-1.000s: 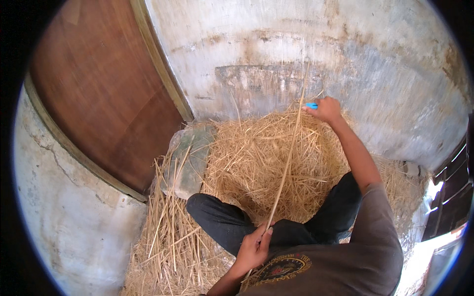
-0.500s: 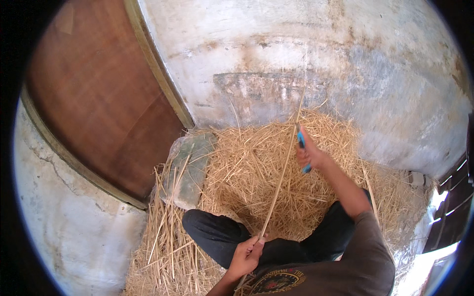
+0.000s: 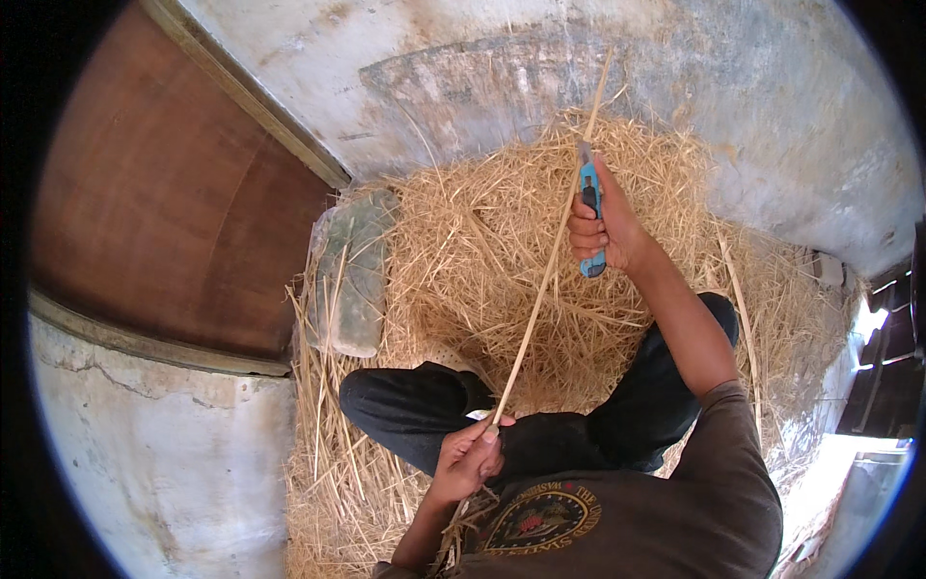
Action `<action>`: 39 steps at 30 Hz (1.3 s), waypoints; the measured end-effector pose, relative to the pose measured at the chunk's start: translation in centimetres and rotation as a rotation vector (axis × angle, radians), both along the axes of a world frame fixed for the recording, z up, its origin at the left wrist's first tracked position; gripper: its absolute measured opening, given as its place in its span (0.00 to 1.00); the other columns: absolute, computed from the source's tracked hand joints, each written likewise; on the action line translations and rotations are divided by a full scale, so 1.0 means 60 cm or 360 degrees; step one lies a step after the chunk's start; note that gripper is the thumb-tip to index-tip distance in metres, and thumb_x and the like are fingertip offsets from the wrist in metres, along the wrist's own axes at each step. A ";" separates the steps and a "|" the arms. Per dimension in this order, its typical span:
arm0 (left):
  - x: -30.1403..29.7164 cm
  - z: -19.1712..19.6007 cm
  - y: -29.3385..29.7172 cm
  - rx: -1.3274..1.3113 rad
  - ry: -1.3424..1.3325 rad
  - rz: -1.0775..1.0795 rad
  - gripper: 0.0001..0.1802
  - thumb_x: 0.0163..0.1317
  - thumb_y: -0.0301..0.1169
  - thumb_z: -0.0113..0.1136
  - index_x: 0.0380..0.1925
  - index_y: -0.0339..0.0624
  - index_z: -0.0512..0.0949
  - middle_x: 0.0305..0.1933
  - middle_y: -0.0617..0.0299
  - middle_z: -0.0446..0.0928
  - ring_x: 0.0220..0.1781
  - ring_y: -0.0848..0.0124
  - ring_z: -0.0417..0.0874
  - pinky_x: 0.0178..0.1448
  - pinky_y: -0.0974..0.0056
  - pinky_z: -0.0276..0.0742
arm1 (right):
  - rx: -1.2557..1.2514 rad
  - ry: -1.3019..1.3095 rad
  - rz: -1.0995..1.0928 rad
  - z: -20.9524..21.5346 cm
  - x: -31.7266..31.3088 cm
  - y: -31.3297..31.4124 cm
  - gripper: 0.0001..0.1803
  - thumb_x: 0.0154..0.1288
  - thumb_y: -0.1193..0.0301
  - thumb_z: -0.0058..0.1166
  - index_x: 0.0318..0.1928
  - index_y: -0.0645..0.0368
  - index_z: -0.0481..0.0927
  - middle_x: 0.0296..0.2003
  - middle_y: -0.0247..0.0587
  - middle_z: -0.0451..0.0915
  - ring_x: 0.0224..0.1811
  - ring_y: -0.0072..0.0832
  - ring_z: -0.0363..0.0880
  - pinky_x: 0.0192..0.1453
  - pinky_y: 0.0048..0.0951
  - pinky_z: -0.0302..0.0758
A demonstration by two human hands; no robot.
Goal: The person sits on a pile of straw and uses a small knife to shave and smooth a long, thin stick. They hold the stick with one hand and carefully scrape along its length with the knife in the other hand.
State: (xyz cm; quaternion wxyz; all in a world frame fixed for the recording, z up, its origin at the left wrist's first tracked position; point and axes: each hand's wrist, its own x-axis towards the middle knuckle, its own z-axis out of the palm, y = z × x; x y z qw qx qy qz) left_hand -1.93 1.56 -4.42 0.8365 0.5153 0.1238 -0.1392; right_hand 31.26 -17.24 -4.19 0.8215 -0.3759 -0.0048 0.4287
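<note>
A long, thin, pale strip that looks like split bamboo slants from my lap up toward the wall. Near its lower end, my left hand is closed around it, close to my waist. Farther up, my right hand grips a blue box-cutter knife with its blade out. The blade rests against or right beside the strip; exact contact is hard to tell. Loose straw-like shavings are heaped beyond my crossed legs.
A greenish, plastic-wrapped block lies at the left of the heap. Long uncut strips are piled beside my left leg. A stained plaster wall stands behind, and a brown wooden panel in a frame is at the left.
The view has tilted, so the scene sits higher in the picture. My right hand still holds the knife by the strip's upper part, and my left hand keeps its grip.
</note>
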 end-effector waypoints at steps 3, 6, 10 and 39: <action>-0.001 -0.001 -0.003 0.0003 -0.0018 -0.0025 0.18 0.74 0.33 0.43 0.57 0.31 0.68 0.16 0.71 0.57 0.16 0.83 0.56 0.23 0.73 0.56 | -0.0039 -0.0032 -0.0028 0.004 -0.007 -0.007 0.39 0.63 0.29 0.27 0.11 0.48 0.57 0.06 0.24 0.50 0.06 0.18 0.44 0.10 0.24 0.46; 0.002 -0.003 -0.005 0.0231 -0.0078 0.0040 0.18 0.75 0.33 0.42 0.57 0.31 0.69 0.16 0.71 0.57 0.16 0.83 0.56 0.22 0.74 0.56 | 0.0199 -0.0058 0.0312 0.002 -0.023 -0.005 0.39 0.65 0.30 0.27 0.12 0.48 0.58 0.06 0.24 0.50 0.06 0.17 0.45 0.11 0.24 0.47; 0.027 0.004 0.002 0.0120 -0.0093 0.0267 0.19 0.76 0.35 0.38 0.55 0.30 0.69 0.13 0.70 0.57 0.12 0.82 0.56 0.20 0.73 0.56 | -0.0315 -0.0815 0.0633 -0.020 -0.086 0.030 0.39 0.66 0.32 0.31 0.12 0.52 0.62 0.08 0.25 0.56 0.08 0.20 0.52 0.12 0.28 0.53; 0.051 0.034 -0.015 0.0772 -0.0244 0.0299 0.17 0.75 0.36 0.41 0.52 0.35 0.72 0.19 0.77 0.57 0.20 0.87 0.57 0.23 0.76 0.52 | -0.1799 -0.3184 -0.0329 -0.021 -0.076 0.105 0.43 0.44 0.23 0.48 0.18 0.56 0.77 0.12 0.36 0.71 0.13 0.31 0.72 0.21 0.34 0.68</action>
